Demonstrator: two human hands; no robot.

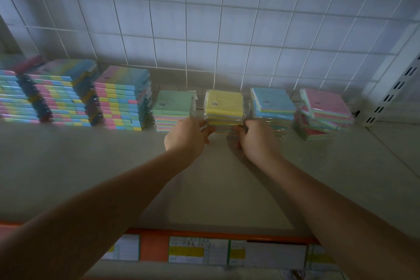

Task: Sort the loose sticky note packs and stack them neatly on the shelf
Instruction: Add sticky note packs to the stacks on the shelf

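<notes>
A stack of wrapped sticky note packs with a yellow top stands at the back of the shelf, between my hands. My left hand grips its lower left corner and my right hand grips its lower right corner. A green-topped stack stands just to its left and a blue-topped stack just to its right. Farther right, a pink-topped pile lies crooked, its packs tilted.
Tall stacks of multicoloured strip packs fill the shelf's back left. A white wire grid backs the shelf, with a slotted upright at the right. Price labels line the orange front edge.
</notes>
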